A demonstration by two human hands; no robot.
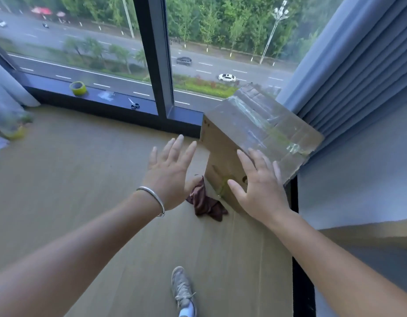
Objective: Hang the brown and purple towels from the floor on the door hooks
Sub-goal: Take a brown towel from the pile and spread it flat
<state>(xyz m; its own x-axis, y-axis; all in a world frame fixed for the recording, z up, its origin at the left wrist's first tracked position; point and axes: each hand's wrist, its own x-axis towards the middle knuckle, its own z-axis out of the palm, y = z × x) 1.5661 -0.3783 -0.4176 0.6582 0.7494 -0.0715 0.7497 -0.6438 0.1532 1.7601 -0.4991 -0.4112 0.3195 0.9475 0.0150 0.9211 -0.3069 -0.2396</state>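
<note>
A crumpled brown towel (204,203) lies on the tan floor at the foot of a taped cardboard box (255,133). My left hand (169,173), with a silver bracelet on its wrist, hovers above the towel with fingers spread and straight, holding nothing. To the right, my right hand (259,186) is also spread flat, in front of the box's near face; I cannot tell whether it touches the box. No purple towel and no door hooks are in view.
A big window with a dark sill (111,99) runs along the far side; a yellow-green tape roll (78,88) and scissors (134,104) lie on it. Blue curtains (348,72) hang at right, a pale curtain (8,104) at left. My shoe (183,288) is at bottom centre.
</note>
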